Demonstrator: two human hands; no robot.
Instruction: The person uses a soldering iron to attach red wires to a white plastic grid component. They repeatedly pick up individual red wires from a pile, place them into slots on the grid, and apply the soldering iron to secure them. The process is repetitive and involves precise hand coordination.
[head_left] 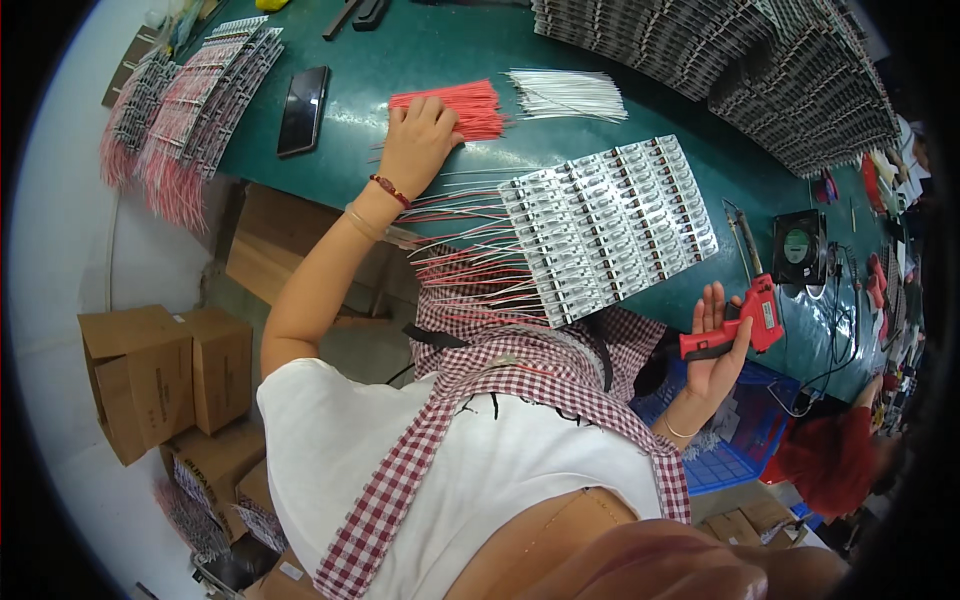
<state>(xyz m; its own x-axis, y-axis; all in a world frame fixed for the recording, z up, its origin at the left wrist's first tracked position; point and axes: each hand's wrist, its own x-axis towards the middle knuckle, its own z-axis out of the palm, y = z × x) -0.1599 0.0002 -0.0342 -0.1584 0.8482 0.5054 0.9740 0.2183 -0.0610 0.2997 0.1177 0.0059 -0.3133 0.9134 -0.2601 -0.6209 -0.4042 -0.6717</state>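
Observation:
My left hand (420,140) rests on a pile of cut red wires (478,108), fingers bent and pressed in among them. Which strands it grips is hidden beneath the fingers. A bundle of white wires (568,95) lies just to the right. In front of me a panel of small circuit boards (612,230) sits at the table's near edge, with red and white wires (465,275) trailing from its left side. My right hand (718,345) holds a red soldering gun (762,315) between thumb and fingers, some fingers stretched out. Its metal tip points away, right of the panel.
A phone (303,112) lies on the green table (380,60). Wired panels (210,95) are stacked far left, more panels (800,90) far right. A black square device (800,248) stands beyond the gun. A blue crate (735,440) and cardboard boxes (150,375) stand lower. Someone in red (830,455) is at right.

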